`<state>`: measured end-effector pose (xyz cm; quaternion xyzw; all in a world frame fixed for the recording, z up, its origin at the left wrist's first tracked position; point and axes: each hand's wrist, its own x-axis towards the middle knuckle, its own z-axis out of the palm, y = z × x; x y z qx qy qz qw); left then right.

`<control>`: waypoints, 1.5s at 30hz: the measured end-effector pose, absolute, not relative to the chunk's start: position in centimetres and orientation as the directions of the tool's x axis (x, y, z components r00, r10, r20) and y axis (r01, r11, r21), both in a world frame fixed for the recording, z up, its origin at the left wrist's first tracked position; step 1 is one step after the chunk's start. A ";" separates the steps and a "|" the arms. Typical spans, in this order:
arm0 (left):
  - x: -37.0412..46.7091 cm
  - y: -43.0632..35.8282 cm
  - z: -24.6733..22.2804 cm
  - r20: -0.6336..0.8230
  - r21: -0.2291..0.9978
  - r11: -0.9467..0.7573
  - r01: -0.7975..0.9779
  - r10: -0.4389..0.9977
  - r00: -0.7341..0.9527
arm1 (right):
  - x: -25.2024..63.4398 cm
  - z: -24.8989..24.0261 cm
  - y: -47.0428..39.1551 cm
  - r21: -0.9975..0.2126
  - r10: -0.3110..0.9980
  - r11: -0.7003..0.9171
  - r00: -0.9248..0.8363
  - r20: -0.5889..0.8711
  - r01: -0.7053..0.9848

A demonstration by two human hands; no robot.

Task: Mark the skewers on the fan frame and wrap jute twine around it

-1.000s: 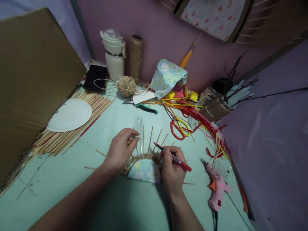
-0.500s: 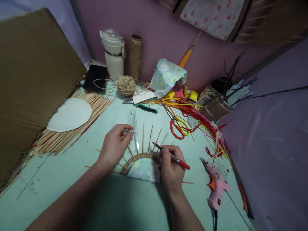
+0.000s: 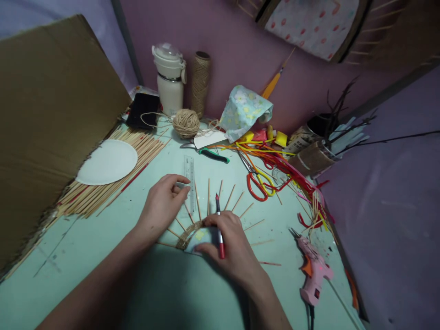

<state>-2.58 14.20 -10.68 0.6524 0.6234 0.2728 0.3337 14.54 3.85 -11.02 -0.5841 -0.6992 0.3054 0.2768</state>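
One woven half-round lay mid-worktop, partly hidden by the right hand, clamped on one red pen. The left hand met one ruler, its grip unclear. One glue gun lay near the right edge.

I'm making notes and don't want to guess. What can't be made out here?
All in the head view:
Right part of the half-round cloth piece: hidden by the right hand.
Markings on the ruler: too small and blurred to read.
Left edge of the white disc: hidden by the cardboard.
End of the cord: cut off by the bottom edge.
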 end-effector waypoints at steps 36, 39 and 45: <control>-1.1 12.9 -12.1 -0.036 0.713 -0.188 0.675 0.952 0.303 | 14.7 -11.9 3.1 -0.889 0.974 -0.081 0.226 0.025 0.450; -1.2 12.9 -12.2 -0.032 0.697 -0.201 0.689 0.950 0.309 | 14.7 -12.0 3.2 -0.885 0.976 -0.064 0.215 0.042 0.461; -1.2 13.0 -12.1 -0.051 0.692 -0.191 0.696 0.949 0.310 | 14.6 -12.2 3.2 -0.899 0.971 -0.006 0.218 0.100 0.437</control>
